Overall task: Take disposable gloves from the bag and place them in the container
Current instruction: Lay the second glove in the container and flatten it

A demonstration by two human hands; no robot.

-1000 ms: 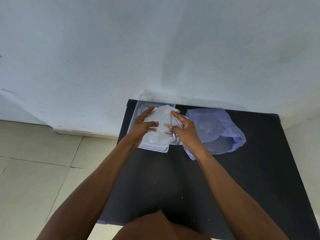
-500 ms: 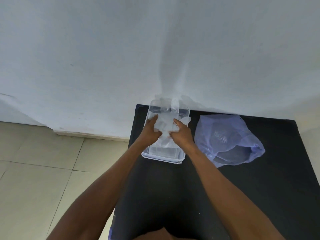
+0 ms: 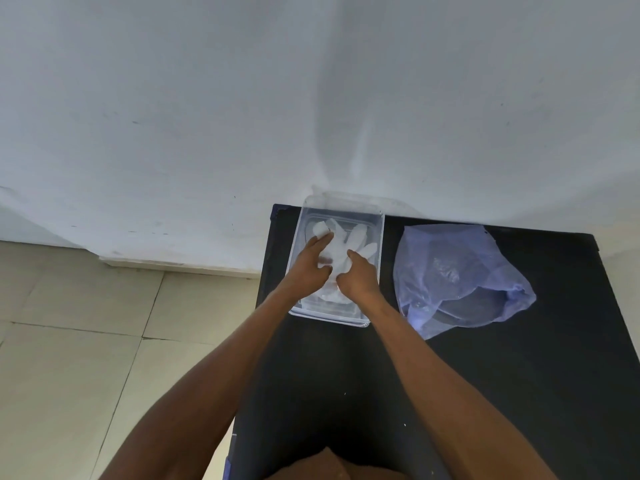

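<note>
A clear plastic container (image 3: 380, 237) stands at the back left of the black table (image 3: 502, 393), against the wall. A translucent white disposable glove (image 3: 356, 239) lies spread inside it, its fingers pointing away from me. My left hand (image 3: 311, 266) and my right hand (image 3: 358, 277) are both inside the container, pressing down on the glove's near part with fingers bent. A thin bluish plastic bag (image 3: 457, 275) lies crumpled on the table to the right of the container, its mouth toward the right.
A white wall (image 3: 311, 98) rises right behind the table. The table's left edge drops to a tiled floor (image 3: 86, 341). My knee (image 3: 332, 465) shows at the bottom edge.
The glove has gone from being held up over the container to lying flat inside it. Both hands have lowered into the container and the glove's fingers now spread out.
</note>
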